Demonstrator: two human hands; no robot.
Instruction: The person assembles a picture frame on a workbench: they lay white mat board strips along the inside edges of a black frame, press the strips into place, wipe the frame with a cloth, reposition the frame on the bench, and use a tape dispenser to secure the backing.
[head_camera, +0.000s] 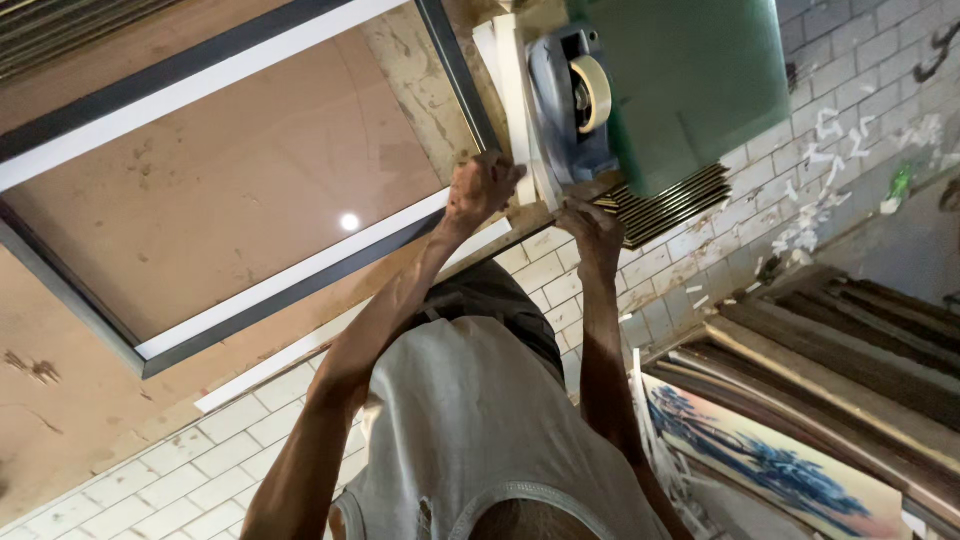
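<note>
Head view: both hands, left hand (482, 188) and right hand (592, 228), at the worktable edge (520, 218).

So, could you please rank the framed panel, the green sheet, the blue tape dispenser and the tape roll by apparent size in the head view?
1. framed panel
2. green sheet
3. blue tape dispenser
4. tape roll

Both hands work at the edge of a worn, stained table (90, 400). The left hand (482, 187) grips the corner of a dark-framed panel (230, 190) with a white inner border. The right hand (592, 225) rests just beside a stack of thin dark sheets (680, 205) — fingers curled at the table edge. A blue tape dispenser (560, 110) stands near both hands, against a green board (690, 80). Below, a tiled floor (240, 470) — paper scraps (830, 190) scattered, framed pictures (790, 460) leaning.
</note>
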